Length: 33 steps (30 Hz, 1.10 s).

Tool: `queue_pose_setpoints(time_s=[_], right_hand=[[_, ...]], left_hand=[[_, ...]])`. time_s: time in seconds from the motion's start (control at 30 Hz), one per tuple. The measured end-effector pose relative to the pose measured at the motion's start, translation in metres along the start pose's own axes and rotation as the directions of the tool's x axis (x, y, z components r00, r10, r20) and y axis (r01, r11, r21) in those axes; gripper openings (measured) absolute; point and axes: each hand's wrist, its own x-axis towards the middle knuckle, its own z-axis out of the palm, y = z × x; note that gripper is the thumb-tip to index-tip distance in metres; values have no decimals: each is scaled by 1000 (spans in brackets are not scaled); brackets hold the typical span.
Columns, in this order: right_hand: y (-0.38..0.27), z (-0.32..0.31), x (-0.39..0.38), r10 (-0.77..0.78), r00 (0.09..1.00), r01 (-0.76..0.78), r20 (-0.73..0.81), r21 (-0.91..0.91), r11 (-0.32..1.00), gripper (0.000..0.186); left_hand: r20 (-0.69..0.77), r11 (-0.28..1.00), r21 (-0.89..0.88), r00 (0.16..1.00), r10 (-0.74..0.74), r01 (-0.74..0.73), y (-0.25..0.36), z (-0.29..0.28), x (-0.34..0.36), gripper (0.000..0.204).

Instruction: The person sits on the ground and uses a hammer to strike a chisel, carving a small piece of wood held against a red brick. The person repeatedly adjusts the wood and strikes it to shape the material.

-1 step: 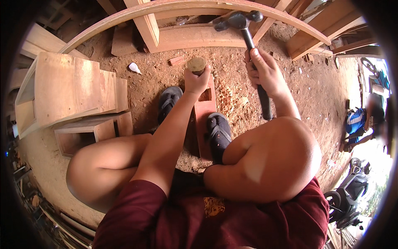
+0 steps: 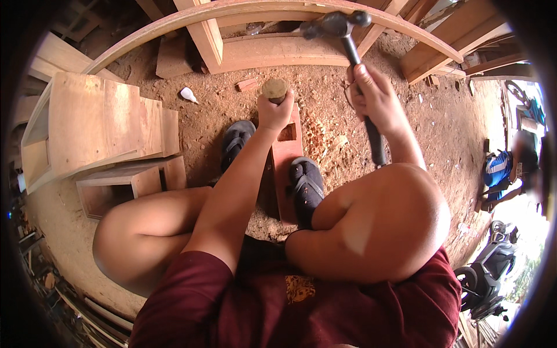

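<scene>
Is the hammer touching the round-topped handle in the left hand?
No, the right hand holds the hammer visibly apart from the round-topped handle.

"Where is the left arm?"

"The left arm (image 2: 229,188) reaches from near left toward the far middle, almost straight at the elbow."

"And its hand?"

"The left hand (image 2: 275,115) is curled in a fist-like grip, its wrist roughly in line with the forearm."

"The right one?"

"The right hand (image 2: 374,95) is farther right and slightly farther away, fingers wrapped, thumb stretched toward the far side. The right forearm (image 2: 406,149) drops behind the right knee (image 2: 415,203), which hides the elbow."

"The legs?"

"Both bent, the left knee (image 2: 125,240) out to the left."
</scene>
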Motion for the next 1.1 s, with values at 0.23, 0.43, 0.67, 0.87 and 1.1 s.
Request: queue_pose_setpoints(time_s=[0.23, 0.43, 0.67, 0.87, 1.1], right_hand=[[-23, -7, 25, -242, 969, 245, -52, 60, 968, 51], [26, 8, 57, 89, 941, 235, 325, -821, 520, 46], [-45, -13, 48, -290, 943, 242, -163, -259, 935, 40], [-52, 18, 21, -102, 981, 188, 163, -707, 681, 31], [-33, 11, 18, -478, 872, 253, -109, -735, 629, 36]], left_hand=[[-43, 987, 151, 997, 59, -52, 0, 7, 10, 24], [73, 1000, 19, 997, -22, 20, 12, 7, 3, 9], [32, 985, 22, 985, -171, 170, 24, -1, 3, 21], [81, 975, 145, 980, -181, 168, 21, 7, 11, 20], [137, 960, 232, 972, -190, 155, 17, 9, 9, 22]])
